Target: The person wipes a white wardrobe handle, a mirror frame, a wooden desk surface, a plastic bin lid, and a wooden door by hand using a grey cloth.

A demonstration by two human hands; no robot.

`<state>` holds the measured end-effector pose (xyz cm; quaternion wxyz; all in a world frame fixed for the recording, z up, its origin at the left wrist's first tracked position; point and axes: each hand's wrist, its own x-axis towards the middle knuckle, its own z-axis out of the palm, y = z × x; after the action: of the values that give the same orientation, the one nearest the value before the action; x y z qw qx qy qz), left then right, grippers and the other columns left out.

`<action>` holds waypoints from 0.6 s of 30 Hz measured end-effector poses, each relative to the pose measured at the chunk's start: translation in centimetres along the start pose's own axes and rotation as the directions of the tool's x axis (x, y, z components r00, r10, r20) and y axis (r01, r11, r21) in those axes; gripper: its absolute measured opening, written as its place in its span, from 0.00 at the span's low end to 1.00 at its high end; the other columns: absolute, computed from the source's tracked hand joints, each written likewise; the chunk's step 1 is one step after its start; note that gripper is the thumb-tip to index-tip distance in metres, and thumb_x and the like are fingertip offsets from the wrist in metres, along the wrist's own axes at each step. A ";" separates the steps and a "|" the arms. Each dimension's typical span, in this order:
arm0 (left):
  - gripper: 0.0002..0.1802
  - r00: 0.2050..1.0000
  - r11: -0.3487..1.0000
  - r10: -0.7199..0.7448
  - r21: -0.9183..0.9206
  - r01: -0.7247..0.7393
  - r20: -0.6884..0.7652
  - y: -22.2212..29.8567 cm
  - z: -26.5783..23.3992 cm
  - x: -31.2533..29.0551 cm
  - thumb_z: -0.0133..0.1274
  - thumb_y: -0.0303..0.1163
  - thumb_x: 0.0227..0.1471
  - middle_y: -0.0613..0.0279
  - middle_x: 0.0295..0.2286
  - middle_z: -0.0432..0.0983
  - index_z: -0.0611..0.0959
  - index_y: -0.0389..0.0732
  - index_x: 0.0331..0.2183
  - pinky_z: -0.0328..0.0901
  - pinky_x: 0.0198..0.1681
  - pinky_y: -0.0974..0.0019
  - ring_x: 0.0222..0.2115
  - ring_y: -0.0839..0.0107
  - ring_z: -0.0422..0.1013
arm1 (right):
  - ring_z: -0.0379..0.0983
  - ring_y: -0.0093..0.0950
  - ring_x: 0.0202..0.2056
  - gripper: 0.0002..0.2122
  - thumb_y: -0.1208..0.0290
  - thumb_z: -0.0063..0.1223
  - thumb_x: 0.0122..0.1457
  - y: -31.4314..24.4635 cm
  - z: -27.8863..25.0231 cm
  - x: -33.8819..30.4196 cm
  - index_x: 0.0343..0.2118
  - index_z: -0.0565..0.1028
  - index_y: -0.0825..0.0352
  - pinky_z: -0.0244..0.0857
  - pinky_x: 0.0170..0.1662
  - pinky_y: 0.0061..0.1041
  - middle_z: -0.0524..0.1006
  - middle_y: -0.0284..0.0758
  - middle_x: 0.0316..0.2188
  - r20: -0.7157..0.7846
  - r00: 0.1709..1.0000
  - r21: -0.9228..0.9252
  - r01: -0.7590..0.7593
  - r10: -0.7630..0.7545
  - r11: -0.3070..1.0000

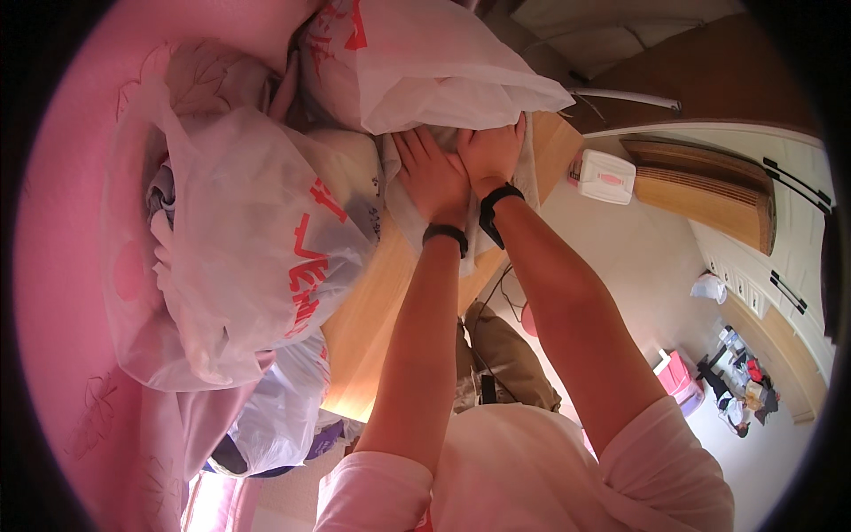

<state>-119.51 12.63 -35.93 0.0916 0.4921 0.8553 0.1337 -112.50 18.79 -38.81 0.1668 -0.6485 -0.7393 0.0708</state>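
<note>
A translucent white plastic bag (443, 75) with red print lies at the far side of the wooden surface, its loose edge reaching over my fingertips. My left hand (433, 180) rests with fingers stretched out on a pale, thin sheet (403, 211), either plastic or cloth; I cannot tell which. Right beside it, my right hand (490, 152) presses on the same pale material, fingers extended and some tips hidden by the bag's edge. Both hands touch at the thumbs. Neither appears to grip anything.
To the left stands a full white plastic bag (248, 239) with cloth inside, and another bag (282, 403) sits below it. The wooden tabletop (355, 341) runs underneath. A white lidded box (607, 176), brown boards (700, 191) and white cabinets (753, 275) are to the right.
</note>
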 end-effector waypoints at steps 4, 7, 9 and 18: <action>0.36 1.000 1.000 0.001 0.011 -0.001 -0.023 -0.7 0.4 -0.1 0.43 0.40 0.57 0.48 0.67 0.54 0.63 0.34 0.64 0.60 0.60 0.46 0.70 0.51 0.49 | 0.61 0.44 0.64 0.25 0.61 0.50 0.58 -0.6 -0.3 0.0 0.57 0.75 0.67 0.46 0.71 0.48 0.73 0.43 0.58 0.021 1.000 0.032 0.000 -0.001 0.999; 0.37 1.000 1.000 -0.002 0.010 0.001 0.024 -0.1 0.5 0.2 0.43 0.41 0.57 0.47 0.68 0.53 0.63 0.34 0.64 0.59 0.61 0.46 0.70 0.51 0.48 | 0.61 0.44 0.64 0.25 0.61 0.50 0.57 -0.1 -0.3 0.1 0.56 0.76 0.67 0.46 0.71 0.48 0.73 0.43 0.58 0.037 0.999 0.029 -0.035 0.034 0.999; 0.37 1.000 1.000 -0.008 -0.011 0.008 0.026 -0.2 0.4 0.1 0.43 0.40 0.57 0.47 0.68 0.53 0.63 0.34 0.64 0.58 0.61 0.46 0.70 0.50 0.48 | 0.61 0.44 0.64 0.25 0.62 0.51 0.56 0.0 -0.1 -0.1 0.56 0.76 0.67 0.46 0.71 0.48 0.73 0.43 0.57 0.061 0.998 -0.001 -0.029 0.029 1.000; 0.36 0.999 0.998 -0.038 -0.053 0.040 0.037 -0.2 0.5 -0.2 0.45 0.39 0.57 0.47 0.68 0.52 0.63 0.35 0.64 0.54 0.65 0.44 0.70 0.49 0.47 | 0.63 0.45 0.60 0.23 0.62 0.52 0.55 0.1 -0.2 0.2 0.53 0.76 0.66 0.46 0.70 0.49 0.75 0.43 0.51 0.032 0.999 0.030 0.031 -0.032 0.999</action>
<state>-119.41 12.49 -36.46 0.1230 0.4752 0.8589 0.1461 -112.35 18.97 -38.66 0.1652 -0.6331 -0.7509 0.0897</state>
